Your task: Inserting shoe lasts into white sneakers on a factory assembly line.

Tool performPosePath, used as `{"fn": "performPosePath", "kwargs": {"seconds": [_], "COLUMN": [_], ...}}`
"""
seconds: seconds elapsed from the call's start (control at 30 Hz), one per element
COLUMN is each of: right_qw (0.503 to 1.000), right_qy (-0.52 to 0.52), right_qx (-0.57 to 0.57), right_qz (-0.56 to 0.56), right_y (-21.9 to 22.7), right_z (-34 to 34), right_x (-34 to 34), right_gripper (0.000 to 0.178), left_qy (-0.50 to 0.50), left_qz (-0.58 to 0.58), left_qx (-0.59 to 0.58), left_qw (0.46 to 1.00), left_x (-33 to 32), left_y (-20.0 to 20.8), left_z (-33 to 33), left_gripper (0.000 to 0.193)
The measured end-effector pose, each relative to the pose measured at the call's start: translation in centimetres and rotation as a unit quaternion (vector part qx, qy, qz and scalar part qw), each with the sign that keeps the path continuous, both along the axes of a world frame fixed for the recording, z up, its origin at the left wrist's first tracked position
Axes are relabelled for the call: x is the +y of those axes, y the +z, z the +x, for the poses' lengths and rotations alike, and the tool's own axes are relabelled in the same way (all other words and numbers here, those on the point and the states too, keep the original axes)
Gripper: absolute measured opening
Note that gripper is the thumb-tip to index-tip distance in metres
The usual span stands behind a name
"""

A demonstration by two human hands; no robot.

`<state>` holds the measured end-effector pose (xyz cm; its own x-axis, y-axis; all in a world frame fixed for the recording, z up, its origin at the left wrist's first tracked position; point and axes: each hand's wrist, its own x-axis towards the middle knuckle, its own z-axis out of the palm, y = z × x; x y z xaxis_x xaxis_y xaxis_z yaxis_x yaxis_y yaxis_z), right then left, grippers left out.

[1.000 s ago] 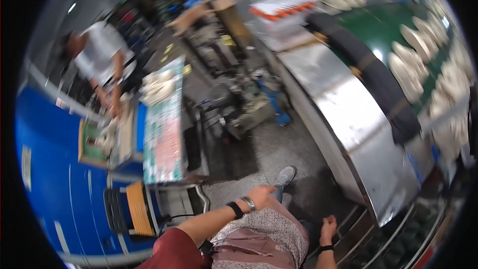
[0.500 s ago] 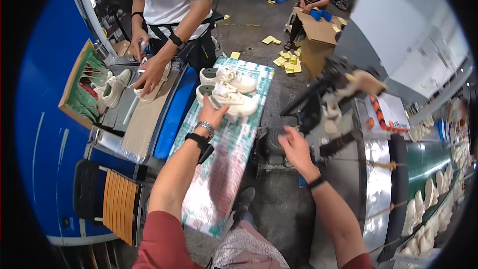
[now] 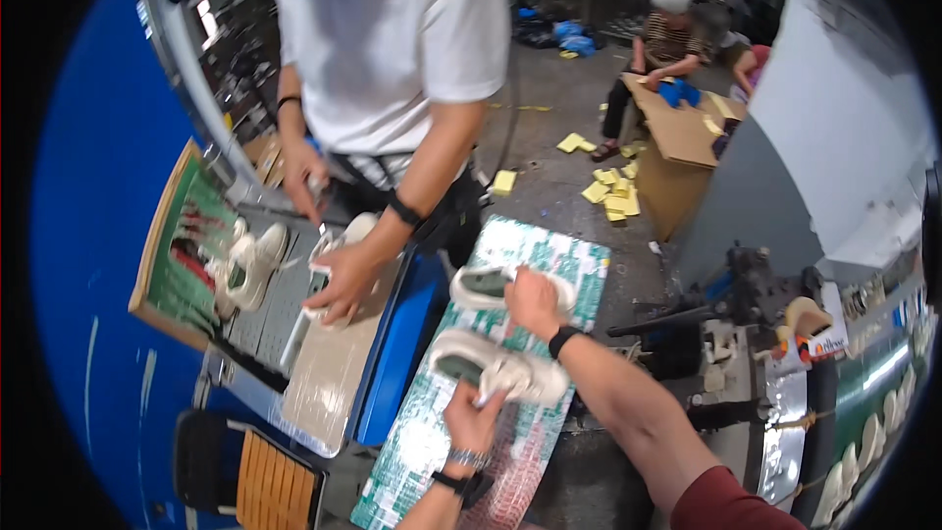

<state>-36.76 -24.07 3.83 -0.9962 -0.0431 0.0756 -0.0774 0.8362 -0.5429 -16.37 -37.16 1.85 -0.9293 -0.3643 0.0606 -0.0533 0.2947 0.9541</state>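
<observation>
Two cream-white sneakers with green insoles are on a narrow table topped with a green-and-white patterned cover [image 3: 412, 461]. My left hand [image 3: 473, 419] is closed on the side of the near sneaker [image 3: 535, 380], its fingers by the tongue and laces. The far sneaker [image 3: 471, 300] lies just beyond, toes to the right. Over its lace area my right hand [image 3: 535, 302] is closed, fingers curled onto the upper and partly hidden. A gap of patterned cover shows between the two shoes.
Across from me at left, a co-worker in a white shirt [image 3: 392, 49] handles a white shoe [image 3: 361, 229] on a workbench [image 3: 319, 373]. More sneakers [image 3: 257, 265] stand by a green-lined wooden frame [image 3: 162, 270]. Dark machinery [image 3: 736, 294] stands right of my table; a slatted stool [image 3: 270, 481] is lower left.
My right hand has come left from beside the machine onto the far sneaker. The near sneaker, held by my left hand, has been drawn toward me, apart from the other. The view has shifted.
</observation>
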Motion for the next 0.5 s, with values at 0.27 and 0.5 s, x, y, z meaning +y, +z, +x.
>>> {"fn": "performPosePath", "kwargs": {"seconds": [0.27,0.5], "right_qw": [0.735,0.677], "right_qy": [-0.312,-0.529], "right_qx": [-0.125,0.096], "right_qz": [-0.589,-0.502], "right_y": [6.0,9.1], "right_z": [28.8,55.9], "right_x": [17.1,37.7], "right_gripper": [0.029,0.024], "left_qy": [0.001,-0.062], "left_qz": [-0.148,-0.367], "left_qx": [-0.178,-0.181], "left_qw": [0.973,0.91], "left_x": [-3.6,-2.0], "left_y": [3.4,4.5], "left_z": [11.1,14.7], "left_gripper": [0.043,0.035]}}
